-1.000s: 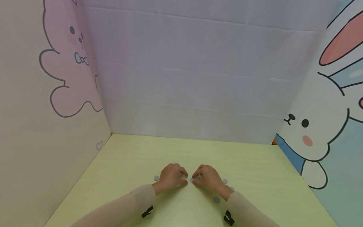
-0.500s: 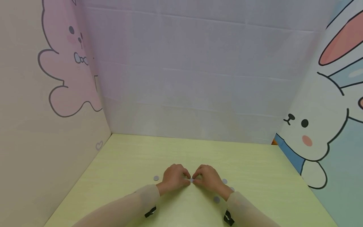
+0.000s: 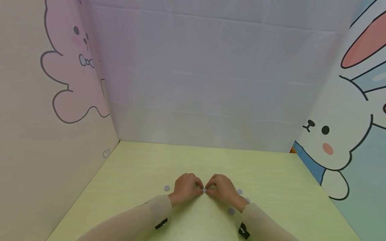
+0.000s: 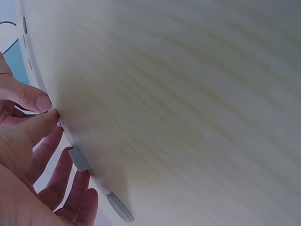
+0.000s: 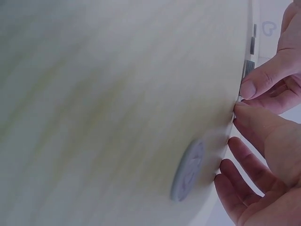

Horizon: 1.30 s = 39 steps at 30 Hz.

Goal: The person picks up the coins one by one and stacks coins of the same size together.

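My left hand [image 3: 186, 188] and right hand [image 3: 223, 189] meet over the middle of the table. Between their thumbs and forefingers they pinch one small grey coin [image 3: 204, 190], low at the tabletop; fingertips cover most of it. In the left wrist view, a short stack of grey coins [image 4: 79, 159] stands by the other fingers of my left hand; the head view hides it behind that hand. A coin with a raised design [image 5: 188, 170] lies flat below my right hand in the right wrist view.
One loose coin [image 3: 167, 188] lies left of the left hand. Beside the right wrist lie a far coin [image 3: 239, 191], a partly hidden coin [image 3: 247, 200] and a nearer coin [image 3: 231, 211]. Panels with cartoon animals [image 3: 327, 140] and a pale cloth [image 3: 205, 83] enclose the yellow table [image 3: 144, 157].
My left hand has moved right until its fingertips reach the coin at the right hand's fingertips. The right hand and the loose coins have stayed in place.
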Available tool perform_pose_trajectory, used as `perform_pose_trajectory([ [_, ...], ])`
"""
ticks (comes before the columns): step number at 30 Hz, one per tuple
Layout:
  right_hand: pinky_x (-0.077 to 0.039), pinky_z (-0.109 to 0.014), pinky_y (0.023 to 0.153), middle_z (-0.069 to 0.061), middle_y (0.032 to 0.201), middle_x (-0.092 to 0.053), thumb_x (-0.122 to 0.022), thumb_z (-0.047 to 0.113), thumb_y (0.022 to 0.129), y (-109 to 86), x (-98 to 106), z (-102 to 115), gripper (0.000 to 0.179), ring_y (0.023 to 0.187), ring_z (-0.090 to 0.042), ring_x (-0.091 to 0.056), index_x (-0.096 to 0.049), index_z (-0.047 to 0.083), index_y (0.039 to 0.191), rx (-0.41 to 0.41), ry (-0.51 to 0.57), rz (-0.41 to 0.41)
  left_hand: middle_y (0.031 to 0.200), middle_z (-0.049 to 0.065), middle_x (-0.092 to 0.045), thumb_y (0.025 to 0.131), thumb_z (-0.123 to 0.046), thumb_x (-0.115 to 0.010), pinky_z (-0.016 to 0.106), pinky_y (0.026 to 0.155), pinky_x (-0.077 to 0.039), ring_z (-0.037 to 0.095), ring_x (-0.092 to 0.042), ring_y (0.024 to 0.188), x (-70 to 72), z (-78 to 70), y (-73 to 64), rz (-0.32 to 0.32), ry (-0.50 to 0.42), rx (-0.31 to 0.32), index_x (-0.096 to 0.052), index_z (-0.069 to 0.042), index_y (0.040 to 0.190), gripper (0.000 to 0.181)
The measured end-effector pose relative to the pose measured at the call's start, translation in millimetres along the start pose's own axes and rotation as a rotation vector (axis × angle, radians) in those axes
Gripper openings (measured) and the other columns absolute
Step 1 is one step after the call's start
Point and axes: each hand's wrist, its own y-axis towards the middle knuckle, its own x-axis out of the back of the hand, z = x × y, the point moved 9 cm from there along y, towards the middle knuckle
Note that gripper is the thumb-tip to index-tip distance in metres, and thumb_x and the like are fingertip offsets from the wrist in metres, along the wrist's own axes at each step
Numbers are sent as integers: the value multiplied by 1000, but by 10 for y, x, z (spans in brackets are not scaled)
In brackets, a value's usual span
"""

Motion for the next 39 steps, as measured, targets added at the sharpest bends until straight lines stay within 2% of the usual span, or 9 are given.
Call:
perform_pose_trajectory([
  [7, -59, -37, 82, -2, 99, -79, -85, 8, 89, -58, 137, -83, 11, 93, -22, -73, -84, 8, 100, 25, 63, 52, 89, -7, -74, 81, -29, -93, 25, 63, -47, 14, -67, 83, 5, -60, 7, 5, 20, 0, -85, -25, 82, 9],
  [14, -59, -44, 86, -2, 108, -77, -78, 12, 97, -254, 530, -433, 14, 100, -27, -71, -83, 10, 109, -79, 92, 31, 89, -7, -74, 83, -30, -94, 28, 70, -50, 14, -67, 86, 5, -57, -10, 14, 2, 19, -84, -24, 81, 12],
  [21, -61, -44, 83, -7, 110, -77, -78, 11, 96, -530, 826, -799, 18, 98, -29, -71, -81, 7, 113, -164, 72, -28, 92, -7, -74, 83, -28, -93, 29, 72, -51, 15, -67, 89, 24, -38, -44, 6, -11, 22, -84, -24, 82, 10],
  [27, -61, -39, 80, -9, 114, -77, -79, 15, 96, -723, 819, -977, 19, 95, -25, -72, -81, 7, 113, -231, 81, -11, 92, -7, -74, 83, -27, -94, 28, 72, -51, 15, -68, 88, 17, -19, -64, 9, -28, 26, -84, -24, 82, 10],
  [33, -57, -36, 82, -3, 106, -77, -84, 19, 92, -798, 732, -994, 23, 93, -20, -69, -82, 7, 111, -258, 52, -3, 92, -7, -74, 82, -28, -94, 28, 72, -50, 15, -67, 87, -6, -1, -72, -3, -32, 16, -84, -24, 81, 11],
  [39, -56, -45, 85, -2, 102, -74, -89, 19, 86, -815, 681, -942, 24, 96, -22, -67, -83, 8, 106, -264, -45, -5, 90, -8, -72, 82, -30, -94, 27, 70, -48, 13, -64, 84, -61, 37, -65, -19, -29, 12, -84, -25, 81, 11],
])
